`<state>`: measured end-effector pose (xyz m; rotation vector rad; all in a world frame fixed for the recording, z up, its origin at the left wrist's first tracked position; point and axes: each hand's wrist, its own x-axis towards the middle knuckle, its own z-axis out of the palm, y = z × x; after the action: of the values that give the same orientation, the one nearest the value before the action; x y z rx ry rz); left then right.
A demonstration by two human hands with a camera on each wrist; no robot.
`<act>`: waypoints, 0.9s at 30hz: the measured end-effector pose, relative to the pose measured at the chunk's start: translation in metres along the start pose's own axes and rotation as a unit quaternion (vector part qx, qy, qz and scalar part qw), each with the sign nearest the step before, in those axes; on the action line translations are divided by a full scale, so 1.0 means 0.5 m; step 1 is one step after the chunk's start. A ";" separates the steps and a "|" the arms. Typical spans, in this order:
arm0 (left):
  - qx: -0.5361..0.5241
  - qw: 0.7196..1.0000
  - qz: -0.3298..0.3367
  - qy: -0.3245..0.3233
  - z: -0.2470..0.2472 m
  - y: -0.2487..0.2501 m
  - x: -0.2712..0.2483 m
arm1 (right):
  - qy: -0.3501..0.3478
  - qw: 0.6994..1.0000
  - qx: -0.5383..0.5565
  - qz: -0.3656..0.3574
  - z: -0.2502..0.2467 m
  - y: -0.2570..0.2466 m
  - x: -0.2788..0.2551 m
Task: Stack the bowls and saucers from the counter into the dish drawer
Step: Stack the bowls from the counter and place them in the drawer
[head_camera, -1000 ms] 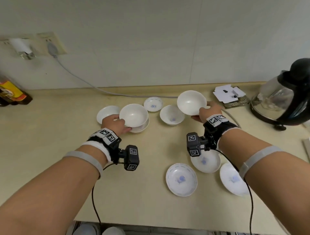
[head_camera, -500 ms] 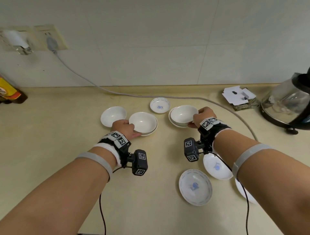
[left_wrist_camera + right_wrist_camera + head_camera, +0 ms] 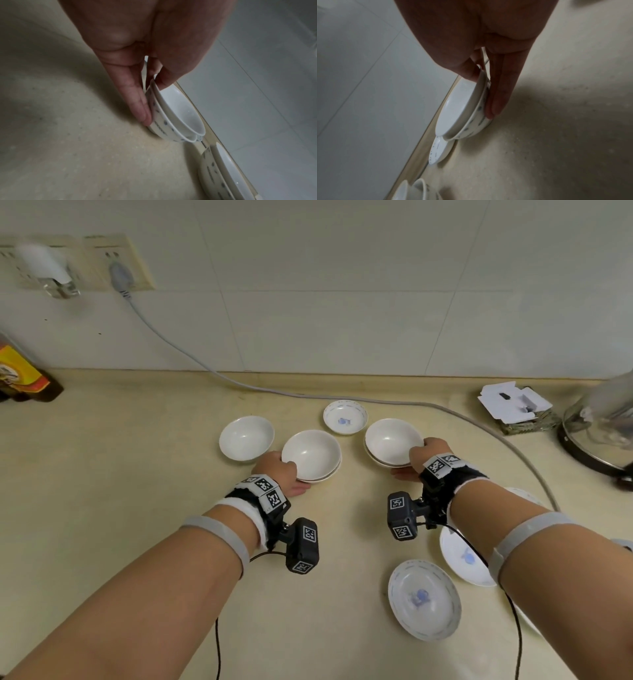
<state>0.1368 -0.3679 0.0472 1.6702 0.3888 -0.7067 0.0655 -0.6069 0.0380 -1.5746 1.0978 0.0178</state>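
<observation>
The left hand point(image 3: 279, 474) grips a pair of nested bowls, the left stack point(image 3: 311, 455), which sits on the counter point(image 3: 120, 508). In the left wrist view the thumb lies over the top bowl's rim and the straight fingers point(image 3: 137, 102) press the lower bowl's outside wall. The right hand point(image 3: 426, 455) grips the right stack point(image 3: 393, 442) the same way, thumb on the rim and fingers point(image 3: 501, 92) along the wall below; this stack also rests on the counter, though its base is partly hidden by the hand.

A single bowl point(image 3: 246, 438) stands just left of the left stack. A small saucer point(image 3: 345, 417) with a blue mark lies behind and between the two stacks. Nearer the person, a saucer point(image 3: 424, 599) lies flat on the counter, and another one point(image 3: 462, 559) sits beside it, partly under the right forearm.

A grey cable point(image 3: 239, 383) runs from a wall socket point(image 3: 118, 265) across the counter behind the dishes. A kettle point(image 3: 603, 426) stands at far right, blurred, with a small box point(image 3: 517, 405) beside it. A bottle point(image 3: 20, 374) is at the left edge.
</observation>
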 end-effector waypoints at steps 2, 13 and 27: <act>-0.015 1.000 0.007 0.002 -0.008 0.004 -0.004 | 0.012 1.000 0.014 -0.008 0.004 -0.008 -0.010; 0.056 0.989 0.114 0.079 -0.194 0.112 -0.020 | -0.123 0.984 0.070 -0.111 0.144 -0.207 -0.165; 0.036 0.989 0.098 0.099 -0.281 0.096 0.054 | -0.152 0.984 -0.006 -0.089 0.373 -0.221 -0.187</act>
<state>0.2195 -0.2460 0.0797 1.8263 0.3354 -0.4137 0.1820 -0.4143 0.1099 -1.6133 0.7176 0.1408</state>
